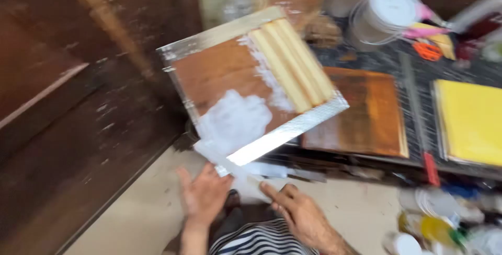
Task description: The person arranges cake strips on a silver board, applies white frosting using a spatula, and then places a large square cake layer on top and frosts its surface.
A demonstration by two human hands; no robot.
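The framed board (251, 85) sits tilted before me, above my hands; a second board (366, 111) lies right of it, tubs (384, 14) behind, bottles (439, 229) at my right.

I count two hands, left (203, 196) and right (298, 214), and one silver-edged board (225, 72) with three pale strips (291, 64). I also see one brown board (366, 111), one yellow board (470, 122) and two white tubs (384, 14).

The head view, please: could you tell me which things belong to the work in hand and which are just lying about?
In hand:
left hand
right hand
silver-edged wooden board smeared with white paste
pale strips on it

Lying about:
brown board
yellow board
white tubs
orange scissors
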